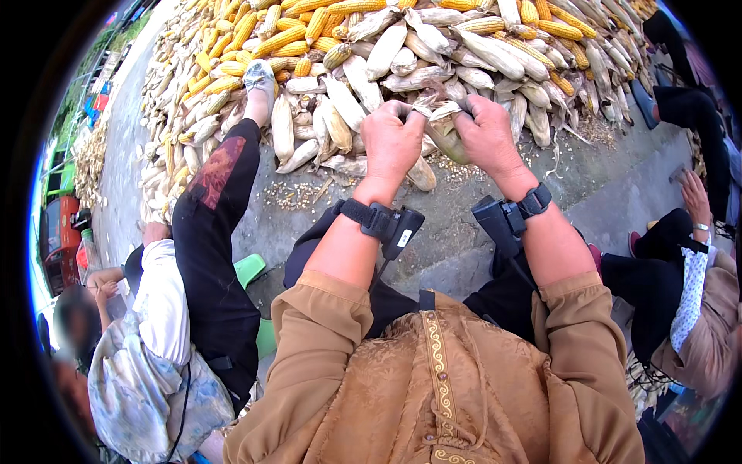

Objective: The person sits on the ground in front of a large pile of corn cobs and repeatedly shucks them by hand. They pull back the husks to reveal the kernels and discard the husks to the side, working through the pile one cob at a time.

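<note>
Both my hands are at the near edge of a large heap of corn. My left hand [393,139] pinches pale dry husk leaves at the top of one ear of corn in its husk [448,141]. On the other side of that ear, my right hand [491,134] grips the husk, thumb towards the left hand. The ear hangs tilted between the hands, its greenish lower end towards me. Husk covers what shows of it, and my fingers hide part of its top. Just below the left hand, another husked ear [422,174] lies on the concrete.
Beyond my hands spreads the heap, with husked ears [387,51] and bare yellow cobs [281,42]. Loose kernels [290,196] litter the concrete ground [452,214]. People sit close on both sides; a shoe [259,78] rests against the heap at left. A green plastic stool [249,269] stands left.
</note>
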The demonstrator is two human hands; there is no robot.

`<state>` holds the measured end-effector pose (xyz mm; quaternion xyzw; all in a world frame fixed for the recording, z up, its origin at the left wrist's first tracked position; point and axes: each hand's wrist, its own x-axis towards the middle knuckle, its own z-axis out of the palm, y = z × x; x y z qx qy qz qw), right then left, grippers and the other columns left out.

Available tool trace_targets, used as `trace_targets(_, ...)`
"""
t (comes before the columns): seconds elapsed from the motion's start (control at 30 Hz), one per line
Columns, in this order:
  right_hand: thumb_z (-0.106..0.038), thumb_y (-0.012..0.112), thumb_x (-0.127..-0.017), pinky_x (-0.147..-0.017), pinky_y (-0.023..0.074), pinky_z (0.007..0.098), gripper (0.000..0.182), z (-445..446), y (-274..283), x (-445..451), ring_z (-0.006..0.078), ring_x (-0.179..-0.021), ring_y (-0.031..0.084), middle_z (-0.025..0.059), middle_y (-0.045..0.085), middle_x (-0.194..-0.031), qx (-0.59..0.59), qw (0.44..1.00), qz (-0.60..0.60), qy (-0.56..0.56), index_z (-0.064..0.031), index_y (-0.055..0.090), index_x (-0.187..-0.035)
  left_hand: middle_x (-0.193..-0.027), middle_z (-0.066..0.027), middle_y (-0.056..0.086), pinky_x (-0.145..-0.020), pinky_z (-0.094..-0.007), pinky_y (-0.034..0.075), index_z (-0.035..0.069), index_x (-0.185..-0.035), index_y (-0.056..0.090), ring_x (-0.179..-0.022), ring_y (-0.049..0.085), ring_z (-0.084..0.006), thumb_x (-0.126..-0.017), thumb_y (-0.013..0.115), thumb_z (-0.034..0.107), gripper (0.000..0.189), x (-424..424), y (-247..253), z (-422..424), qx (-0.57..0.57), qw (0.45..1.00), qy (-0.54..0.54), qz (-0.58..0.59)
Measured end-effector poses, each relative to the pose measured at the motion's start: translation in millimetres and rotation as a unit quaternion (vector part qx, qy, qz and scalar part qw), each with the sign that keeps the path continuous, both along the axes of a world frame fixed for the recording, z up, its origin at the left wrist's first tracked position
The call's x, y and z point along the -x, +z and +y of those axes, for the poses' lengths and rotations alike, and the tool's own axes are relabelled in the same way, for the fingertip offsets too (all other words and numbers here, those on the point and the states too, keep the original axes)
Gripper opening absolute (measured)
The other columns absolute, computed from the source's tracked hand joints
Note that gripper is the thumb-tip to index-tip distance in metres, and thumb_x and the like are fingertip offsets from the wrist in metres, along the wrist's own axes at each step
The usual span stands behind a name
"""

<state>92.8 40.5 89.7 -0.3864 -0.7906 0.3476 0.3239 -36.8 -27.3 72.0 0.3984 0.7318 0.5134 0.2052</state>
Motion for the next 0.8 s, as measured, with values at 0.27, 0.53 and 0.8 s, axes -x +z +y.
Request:
trace_targets(0.27,-0.009,0.047,-0.085,-0.054,0.0476,0.0299,0.01,9.6,4.3,-8.4,0.0187,-0.06,0.057,0.0087,0.057,-0.07,0.475,0.779,0.407,-0.038,-0.0012,0.049,-0.091,-0.115,-0.0263,0.042,-0.09,-0.0516,0.038,-0.01,-0.116,0.034,-0.104,0.045,-0.0398,-0.088,0.028,0.007,0.033,21.3,-25.1,0.1,-0.013,0.762,0.1,-0.64)
trace_targets(0.53,-0.02,0.048,-0.085,-0.054,0.0473,0.0341,0.021,14.0,3.6,-19.9,0.019,-0.057,0.053,0.0085,0.055,-0.068,0.363,0.894,0.264,-0.006,-0.0007,0.051,-0.093,-0.123,-0.0235,0.037,-0.099,-0.0525,0.028,-0.006,-0.121,0.031,-0.116,0.035,-0.0372,-0.091,0.023,0.01,0.035,35.7,-28.5,2.1,-0.115,0.704,0.142,-0.686)
trace_targets(0.8,-0.032,0.07,-0.067,-0.077,0.0429,0.034,0.047,-8.3,0.3,-2.4,0.0275,-0.086,0.057,0.0172,0.06,-0.091,0.081,0.973,-0.184,0.112,-0.0023,0.056,-0.101,-0.097,-0.0123,0.055,-0.081,-0.044,0.046,0.002,-0.107,0.047,-0.09,0.055,-0.0265,-0.089,0.039,0.012,0.022,30.1,-16.4,-2.4,-0.126,0.794,0.025,-0.594)
